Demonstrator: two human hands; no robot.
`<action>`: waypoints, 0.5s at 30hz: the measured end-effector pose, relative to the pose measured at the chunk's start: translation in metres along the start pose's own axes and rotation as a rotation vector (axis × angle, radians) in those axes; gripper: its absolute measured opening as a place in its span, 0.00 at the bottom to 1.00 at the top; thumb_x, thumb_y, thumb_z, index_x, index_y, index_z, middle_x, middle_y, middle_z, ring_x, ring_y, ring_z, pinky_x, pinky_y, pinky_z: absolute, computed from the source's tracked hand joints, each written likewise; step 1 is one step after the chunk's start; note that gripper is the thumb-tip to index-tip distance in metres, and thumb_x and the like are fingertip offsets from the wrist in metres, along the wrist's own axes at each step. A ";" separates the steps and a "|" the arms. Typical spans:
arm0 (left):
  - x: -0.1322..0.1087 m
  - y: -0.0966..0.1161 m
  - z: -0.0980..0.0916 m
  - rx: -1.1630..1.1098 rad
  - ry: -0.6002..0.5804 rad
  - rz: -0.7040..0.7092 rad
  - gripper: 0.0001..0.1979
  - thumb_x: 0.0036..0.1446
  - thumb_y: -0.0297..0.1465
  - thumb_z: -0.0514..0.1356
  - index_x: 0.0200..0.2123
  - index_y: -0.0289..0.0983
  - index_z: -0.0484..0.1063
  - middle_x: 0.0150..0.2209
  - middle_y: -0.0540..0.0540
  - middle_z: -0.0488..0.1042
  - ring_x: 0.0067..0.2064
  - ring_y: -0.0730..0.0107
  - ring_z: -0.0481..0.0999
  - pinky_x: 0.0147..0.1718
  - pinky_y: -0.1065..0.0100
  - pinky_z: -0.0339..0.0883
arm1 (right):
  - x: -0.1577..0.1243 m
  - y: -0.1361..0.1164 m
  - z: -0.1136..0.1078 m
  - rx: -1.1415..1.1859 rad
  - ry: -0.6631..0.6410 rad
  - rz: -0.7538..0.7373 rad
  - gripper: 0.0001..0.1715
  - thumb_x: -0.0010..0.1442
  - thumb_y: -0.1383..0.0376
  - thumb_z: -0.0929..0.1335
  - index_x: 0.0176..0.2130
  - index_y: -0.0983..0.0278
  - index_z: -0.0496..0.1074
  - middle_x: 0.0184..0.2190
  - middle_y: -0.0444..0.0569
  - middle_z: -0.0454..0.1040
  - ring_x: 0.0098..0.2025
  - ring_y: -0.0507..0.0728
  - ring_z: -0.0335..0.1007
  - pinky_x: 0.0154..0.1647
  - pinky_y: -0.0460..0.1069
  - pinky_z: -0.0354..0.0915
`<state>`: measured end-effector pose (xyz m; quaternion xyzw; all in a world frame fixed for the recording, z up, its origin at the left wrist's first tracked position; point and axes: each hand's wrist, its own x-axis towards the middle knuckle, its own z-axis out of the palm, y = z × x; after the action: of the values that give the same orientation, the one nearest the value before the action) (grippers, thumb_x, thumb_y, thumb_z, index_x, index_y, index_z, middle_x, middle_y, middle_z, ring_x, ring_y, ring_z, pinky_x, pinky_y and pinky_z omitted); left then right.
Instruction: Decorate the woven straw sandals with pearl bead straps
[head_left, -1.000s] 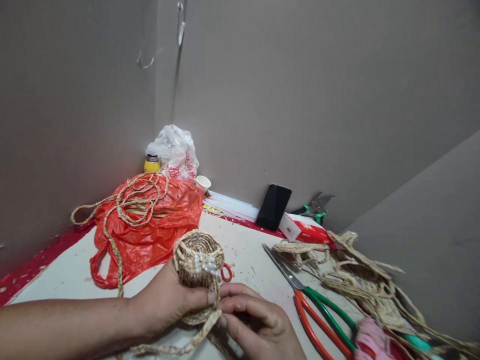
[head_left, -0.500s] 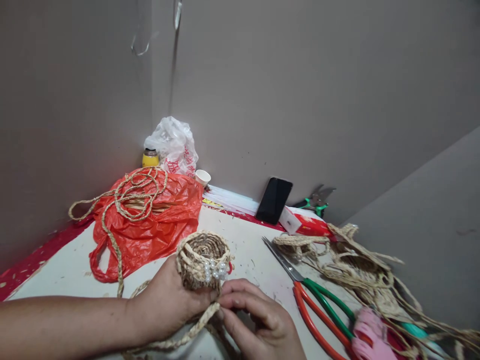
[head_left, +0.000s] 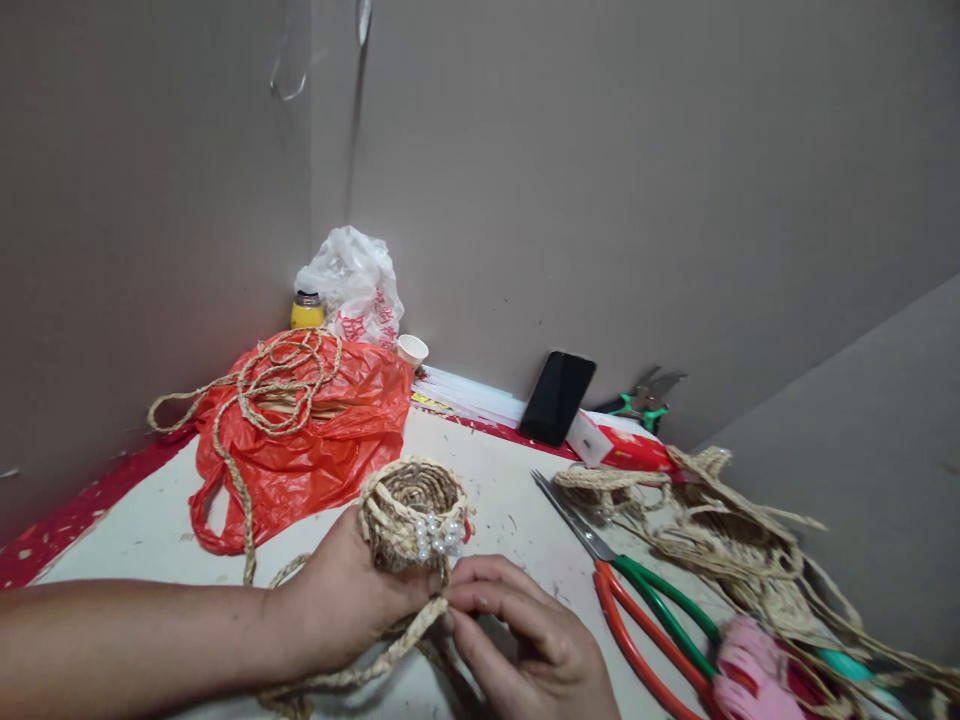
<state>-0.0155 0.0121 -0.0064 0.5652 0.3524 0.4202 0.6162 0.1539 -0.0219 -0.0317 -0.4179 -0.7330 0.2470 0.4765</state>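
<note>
A small round basket of coiled straw braid point(head_left: 390, 540) is tilted with its mouth toward me. White pearl beads point(head_left: 435, 537) and a bit of red sit on its right side. My left hand point(head_left: 356, 590) is closed around the basket's lower left; its fingers are mostly hidden. Thumb and fingertips of my right hand point(head_left: 517, 625) pinch at the upper end of a straw braid point(head_left: 397, 648), just beneath the basket. From there the braid runs down to the left, under my left wrist. Whether anything finer is between those fingertips, I cannot tell.
Large scissors point(head_left: 637, 580) with orange and green handles lie at right, beside tangled straw braids point(head_left: 727, 540) and a pink object point(head_left: 750, 665). A red plastic bag point(head_left: 300, 480) bears coiled braid at left. Behind stand a phone point(head_left: 559, 398), pruning shears point(head_left: 645, 395) and a paper cup point(head_left: 412, 349).
The whole view has shifted slightly, so things appear a little further right. My hands keep nearly the same hold on the basket and braid.
</note>
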 end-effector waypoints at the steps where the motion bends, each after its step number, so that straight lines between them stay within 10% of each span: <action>1: 0.000 0.000 0.000 -0.015 -0.004 0.005 0.11 0.46 0.25 0.67 0.34 0.35 0.71 0.32 0.51 0.73 0.35 0.71 0.69 0.39 0.71 0.65 | 0.000 0.000 0.000 -0.001 -0.003 0.002 0.10 0.54 0.76 0.68 0.30 0.63 0.75 0.30 0.47 0.76 0.31 0.51 0.75 0.32 0.41 0.70; 15: 0.002 -0.001 -0.004 -0.068 -0.028 -0.105 0.07 0.44 0.23 0.62 0.28 0.35 0.68 0.25 0.56 0.65 0.29 0.76 0.61 0.31 0.72 0.61 | 0.001 -0.001 0.002 0.074 0.042 0.051 0.09 0.52 0.75 0.70 0.29 0.61 0.77 0.29 0.49 0.78 0.31 0.55 0.76 0.31 0.44 0.71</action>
<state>-0.0180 0.0157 -0.0075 0.5302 0.3585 0.3912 0.6613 0.1520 -0.0217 -0.0317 -0.4235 -0.7023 0.2774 0.5004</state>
